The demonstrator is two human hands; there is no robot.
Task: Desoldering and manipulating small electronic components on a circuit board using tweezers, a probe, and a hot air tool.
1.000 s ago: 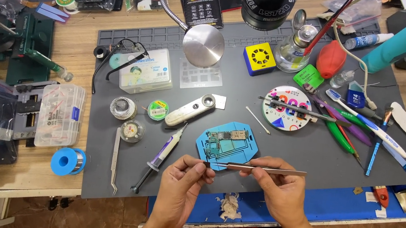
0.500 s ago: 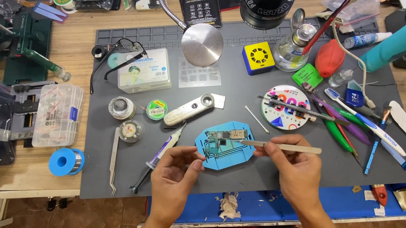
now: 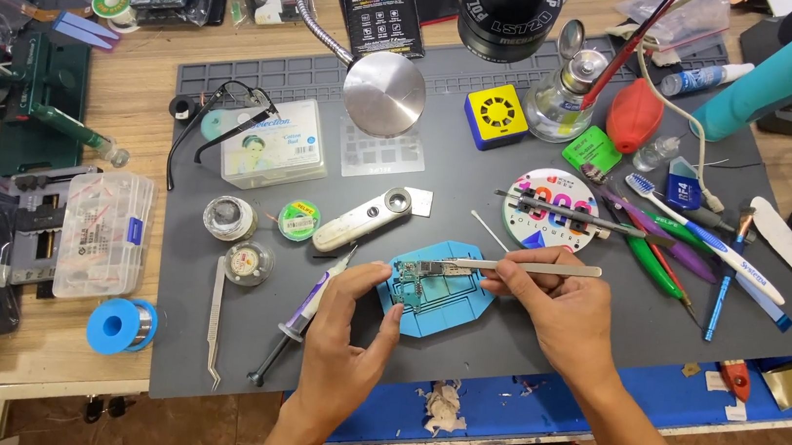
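Observation:
A small circuit board (image 3: 431, 277) lies clamped on a blue holder (image 3: 435, 317) on the grey work mat (image 3: 499, 361). My right hand (image 3: 559, 308) grips metal tweezers (image 3: 534, 266), which lie nearly level with their tips at the board's top edge. My left hand (image 3: 350, 331) rests at the holder's left side, fingers curled, thumb and forefinger touching the holder's edge. A syringe (image 3: 303, 316) lies just left of that hand.
Curved tweezers (image 3: 215, 316), solder reels (image 3: 228, 218), a blue solder spool (image 3: 120, 326), a white parts box (image 3: 274, 141), a round colourful disc (image 3: 554, 210), brushes and pens (image 3: 697, 249) and a parts organiser (image 3: 104, 233) surround the holder. A microscope head (image 3: 509, 14) hangs above.
Both hands moved up from the mat's front edge to the blue holder. The tweezers, held by both hands before, are now in my right hand only, tips at the board.

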